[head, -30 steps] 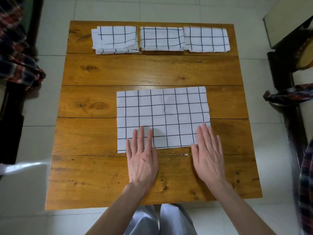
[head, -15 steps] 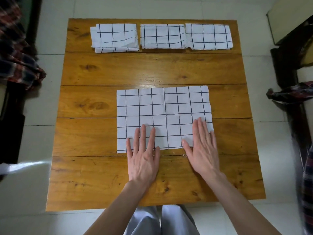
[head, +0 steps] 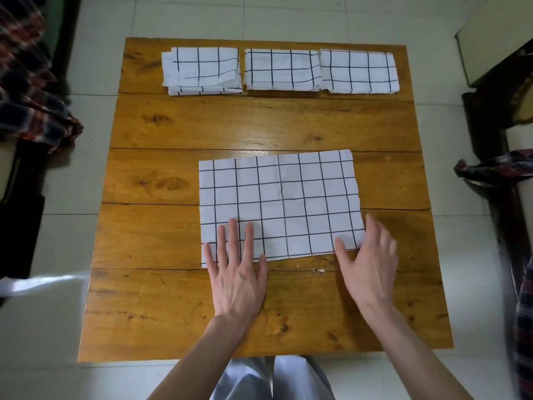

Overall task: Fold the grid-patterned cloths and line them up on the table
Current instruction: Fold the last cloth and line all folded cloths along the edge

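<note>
Lying on wooden desk: half-folded grid cloth, near the front; three folded cloths, side by side along far edge. Left hand flat, fingers straight on cloth's near-left corner. Right hand at near-right corner, thumb on cloth, fingers relaxed.

Pale tiled floor, dark furniture
</note>
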{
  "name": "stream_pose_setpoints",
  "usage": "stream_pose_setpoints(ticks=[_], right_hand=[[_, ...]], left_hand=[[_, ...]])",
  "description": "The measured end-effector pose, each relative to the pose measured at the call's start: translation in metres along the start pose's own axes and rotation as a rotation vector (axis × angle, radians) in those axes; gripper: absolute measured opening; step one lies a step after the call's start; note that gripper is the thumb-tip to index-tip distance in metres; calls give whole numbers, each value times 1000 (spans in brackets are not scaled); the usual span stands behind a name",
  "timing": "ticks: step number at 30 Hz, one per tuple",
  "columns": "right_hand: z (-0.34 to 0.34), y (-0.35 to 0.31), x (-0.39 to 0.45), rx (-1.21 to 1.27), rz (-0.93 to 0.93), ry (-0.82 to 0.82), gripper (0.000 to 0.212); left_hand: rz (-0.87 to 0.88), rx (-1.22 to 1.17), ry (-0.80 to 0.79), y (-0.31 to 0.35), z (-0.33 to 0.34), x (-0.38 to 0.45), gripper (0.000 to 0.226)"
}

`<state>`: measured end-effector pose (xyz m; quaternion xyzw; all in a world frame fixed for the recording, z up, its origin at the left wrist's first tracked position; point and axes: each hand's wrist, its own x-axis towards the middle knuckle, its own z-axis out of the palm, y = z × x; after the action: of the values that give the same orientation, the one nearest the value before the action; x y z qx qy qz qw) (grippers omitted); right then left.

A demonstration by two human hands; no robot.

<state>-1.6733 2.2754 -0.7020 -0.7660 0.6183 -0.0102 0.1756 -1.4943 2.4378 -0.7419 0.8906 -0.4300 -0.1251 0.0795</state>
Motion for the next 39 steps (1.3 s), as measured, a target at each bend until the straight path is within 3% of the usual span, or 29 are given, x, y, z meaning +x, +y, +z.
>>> stream_pose_setpoints(ticks=[9, 11, 13, 16, 22, 24, 26, 29, 30, 34, 39], right_hand=[[-22, -18, 17, 184, 289, -125, 79], [-25, -19, 20, 223, 297, -156, 74], [-25, -21, 20, 247, 309, -168, 68], [-25, -26, 16, 452, 352, -118, 56], [-30, -45, 4, 1053, 547, -35, 36], [-30, -56, -3, 1165, 567, -21, 52], [-31, -66, -13, 1172, 492, -8, 60], [-33, -87, -34, 923, 118, 21, 13], [-30, -89, -40, 803, -27, 82, 11], [-12, -101, -50, 460, -366, 237, 34], [2, -112, -54, 415, -514, 132, 43]], left_hand=[[32, 18, 19, 3, -8, 1, 70], [85, -15, 49, 7, -11, 2, 66], [190, -71, 56, 14, -12, 4, 76], [285, -64, 10, 25, -12, 7, 87], [325, -34, -36, 27, -15, 8, 71], [341, -20, -42, 23, -15, 9, 70], [356, -20, -43, 21, -14, 10, 69], [367, -33, -28, 18, -15, 12, 68], [357, -41, -15, 17, -16, 13, 67], [365, -39, 14, 9, -17, 13, 75], [466, 33, 11, 1, -9, 7, 68]])
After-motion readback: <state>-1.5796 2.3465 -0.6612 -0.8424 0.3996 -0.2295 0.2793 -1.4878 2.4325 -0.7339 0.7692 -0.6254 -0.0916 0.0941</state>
